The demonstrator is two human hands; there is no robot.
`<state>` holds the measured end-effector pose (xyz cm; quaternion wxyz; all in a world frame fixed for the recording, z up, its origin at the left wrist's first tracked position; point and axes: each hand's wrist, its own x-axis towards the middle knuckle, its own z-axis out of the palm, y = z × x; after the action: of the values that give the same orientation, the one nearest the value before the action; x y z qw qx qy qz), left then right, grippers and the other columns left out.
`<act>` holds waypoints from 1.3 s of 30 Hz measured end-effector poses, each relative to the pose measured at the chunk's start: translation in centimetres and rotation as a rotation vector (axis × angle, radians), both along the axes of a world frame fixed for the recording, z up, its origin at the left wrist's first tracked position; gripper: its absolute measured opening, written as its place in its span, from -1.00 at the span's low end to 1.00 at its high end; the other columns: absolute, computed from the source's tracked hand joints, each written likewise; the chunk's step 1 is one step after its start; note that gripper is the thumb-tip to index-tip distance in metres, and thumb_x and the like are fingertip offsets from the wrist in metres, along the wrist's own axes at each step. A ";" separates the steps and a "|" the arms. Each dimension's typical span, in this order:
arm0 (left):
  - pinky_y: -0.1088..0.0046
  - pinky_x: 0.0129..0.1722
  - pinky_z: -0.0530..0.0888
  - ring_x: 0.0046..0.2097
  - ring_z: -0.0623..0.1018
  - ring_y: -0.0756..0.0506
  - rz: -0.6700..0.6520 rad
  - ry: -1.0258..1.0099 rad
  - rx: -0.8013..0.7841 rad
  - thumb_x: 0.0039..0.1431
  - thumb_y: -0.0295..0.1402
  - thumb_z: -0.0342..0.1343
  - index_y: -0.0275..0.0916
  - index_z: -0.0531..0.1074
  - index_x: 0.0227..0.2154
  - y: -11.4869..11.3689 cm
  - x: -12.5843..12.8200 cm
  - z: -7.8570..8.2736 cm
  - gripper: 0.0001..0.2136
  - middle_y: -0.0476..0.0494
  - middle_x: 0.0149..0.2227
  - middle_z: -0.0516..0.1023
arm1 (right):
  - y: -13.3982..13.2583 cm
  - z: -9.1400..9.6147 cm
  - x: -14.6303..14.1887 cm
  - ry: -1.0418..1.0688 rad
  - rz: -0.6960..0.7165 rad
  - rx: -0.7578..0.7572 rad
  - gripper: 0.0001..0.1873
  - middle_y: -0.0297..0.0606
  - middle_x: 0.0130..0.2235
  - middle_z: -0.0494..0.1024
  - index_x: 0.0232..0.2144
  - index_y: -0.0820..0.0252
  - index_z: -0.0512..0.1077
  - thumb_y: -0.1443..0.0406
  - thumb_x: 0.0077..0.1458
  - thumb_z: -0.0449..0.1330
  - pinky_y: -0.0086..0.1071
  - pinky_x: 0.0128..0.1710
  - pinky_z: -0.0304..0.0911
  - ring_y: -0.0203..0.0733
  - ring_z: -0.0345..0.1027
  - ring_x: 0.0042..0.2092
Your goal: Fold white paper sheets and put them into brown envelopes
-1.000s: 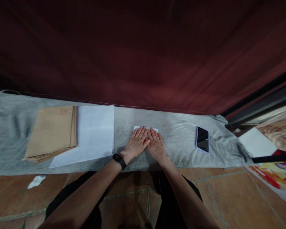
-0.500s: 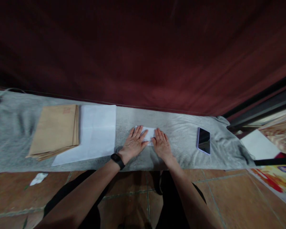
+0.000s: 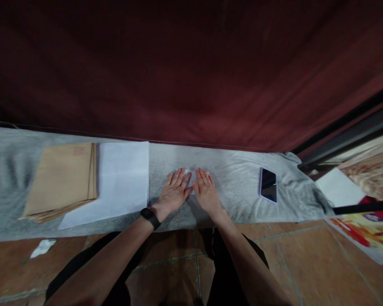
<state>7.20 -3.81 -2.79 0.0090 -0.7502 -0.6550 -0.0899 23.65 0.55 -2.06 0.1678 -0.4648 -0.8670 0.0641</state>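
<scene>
My left hand (image 3: pixel 172 193) and my right hand (image 3: pixel 204 192) lie flat side by side on a small folded white paper (image 3: pixel 191 174), fingers stretched out and pressing it onto the grey cloth (image 3: pixel 236 187). Only a narrow strip of the paper shows between and beyond the fingertips. A black band sits on my left wrist.
A large white sheet (image 3: pixel 115 182) and a stack of brown envelopes (image 3: pixel 62 178) lie to the left on the cloth. A phone (image 3: pixel 268 185) lies face up to the right. A dark red curtain hangs behind. A scrap of paper (image 3: pixel 41 247) is on the tiled floor.
My hands spread apart over the folded paper half a second ago, then came back together. The view has shifted slightly.
</scene>
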 end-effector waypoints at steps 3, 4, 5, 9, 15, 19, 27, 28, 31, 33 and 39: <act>0.08 0.41 -0.03 0.45 0.04 -0.24 -0.011 0.010 -0.018 0.39 -0.26 -0.25 -0.32 0.11 0.37 0.0 -0.1 0.3 -0.46 -0.30 0.43 0.06 | -0.5 -0.3 -1.3 0.007 0.066 -0.040 -0.42 -0.12 0.40 0.14 0.37 0.31 0.11 0.16 0.44 -0.19 -0.13 0.40 -0.10 -0.11 -0.08 0.43; 0.09 0.41 -0.02 0.45 0.05 -0.23 -0.015 0.011 -0.023 0.39 -0.29 -0.26 -0.34 0.11 0.37 0.0 -0.2 0.4 -0.46 -0.30 0.43 0.07 | -0.6 -0.5 -1.6 0.003 0.068 -0.047 -0.42 -0.12 0.40 0.14 0.37 0.31 0.11 0.16 0.45 -0.19 -0.14 0.40 -0.11 -0.12 -0.08 0.43; 0.10 0.41 -0.02 0.44 0.06 -0.22 -0.015 0.010 -0.027 0.39 -0.30 -0.27 -0.35 0.11 0.37 0.0 -0.2 0.5 -0.46 -0.30 0.43 0.07 | -0.6 -0.7 -1.7 -0.003 0.064 -0.050 -0.42 -0.12 0.40 0.14 0.37 0.32 0.11 0.15 0.45 -0.19 -0.14 0.40 -0.11 -0.12 -0.08 0.43; 0.12 0.41 0.00 0.44 0.06 -0.19 0.019 0.003 -0.022 0.39 -0.30 -0.28 -0.35 0.10 0.37 -0.1 -0.7 0.4 -0.46 -0.27 0.43 0.08 | -0.6 -1.2 -1.6 -0.031 0.024 -0.014 -0.42 -0.12 0.40 0.12 0.38 0.31 0.10 0.15 0.45 -0.18 -0.14 0.40 -0.11 -0.10 -0.06 0.42; 0.13 0.41 0.02 0.44 0.06 -0.19 0.068 0.010 -0.007 0.40 -0.20 -0.27 -0.40 0.09 0.37 -0.6 -1.5 0.4 -0.43 -0.29 0.42 0.10 | -0.5 -1.6 -0.4 -0.067 -0.024 0.058 -0.40 -0.05 0.40 0.11 0.38 0.35 0.08 0.13 0.45 -0.13 -0.11 0.38 -0.08 -0.05 -0.04 0.41; 0.11 0.41 0.03 0.44 0.07 -0.18 0.083 0.004 -0.012 0.40 -0.19 -0.24 -0.35 0.08 0.38 -0.9 -2.3 0.4 -0.43 -0.28 0.40 0.14 | -0.2 -1.7 0.3 -0.086 -0.044 0.077 -0.37 -0.03 0.40 0.11 0.38 0.37 0.07 0.10 0.44 -0.13 -0.08 0.37 -0.08 0.00 -0.03 0.41; 0.09 0.41 0.04 0.43 0.10 -0.22 0.077 -0.020 0.043 0.42 -0.22 -0.29 -0.44 0.16 0.33 -0.8 -1.6 1.4 -0.45 -0.33 0.39 0.17 | -0.2 -1.5 1.0 -0.106 -0.075 0.067 -0.37 -0.05 0.40 0.11 0.38 0.37 0.08 0.10 0.44 -0.14 -0.09 0.37 -0.08 0.00 -0.02 0.41; 0.10 0.41 0.04 0.43 0.10 -0.21 0.059 -0.029 0.054 0.42 -0.22 -0.29 -0.44 0.17 0.33 -0.7 -1.1 1.5 -0.45 -0.32 0.39 0.16 | -0.2 -1.5 0.9 -0.110 -0.077 0.067 -0.37 -0.04 0.40 0.11 0.38 0.38 0.08 0.11 0.43 -0.14 -0.09 0.37 -0.09 -0.01 -0.03 0.41; 0.14 0.42 0.04 0.44 0.08 -0.17 -0.013 -0.056 0.061 0.43 -0.21 -0.28 -0.37 0.15 0.34 -0.2 0.4 1.5 -0.46 -0.27 0.41 0.14 | -0.2 -1.5 0.8 -0.128 -0.080 0.062 -0.39 -0.03 0.40 0.11 0.37 0.40 0.09 0.15 0.43 -0.13 -0.09 0.37 -0.10 -0.01 -0.04 0.41; 0.14 0.42 0.03 0.44 0.08 -0.17 -0.026 -0.064 0.046 0.43 -0.19 -0.28 -0.35 0.15 0.35 0.1 1.1 1.2 -0.46 -0.26 0.41 0.13 | -0.2 -1.5 0.9 -0.132 -0.077 0.062 -0.40 -0.03 0.40 0.10 0.37 0.40 0.08 0.19 0.42 -0.12 -0.10 0.37 -0.10 -0.02 -0.04 0.41; 0.10 0.42 -0.01 0.45 0.03 -0.22 0.037 -0.037 0.019 0.42 -0.15 -0.28 -0.43 0.11 0.36 0.4 1.0 0.1 -0.41 -0.36 0.42 0.08 | 0.0 -1.6 1.4 -0.132 -0.094 0.062 -0.38 -0.01 0.39 0.12 0.37 0.38 0.09 0.13 0.42 -0.10 -0.08 0.36 -0.07 0.00 0.03 0.39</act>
<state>8.18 -3.45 -2.69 0.0056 -0.7361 -0.6678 -0.1100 25.09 0.51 -3.63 0.1276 -0.5030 -0.8548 -0.0013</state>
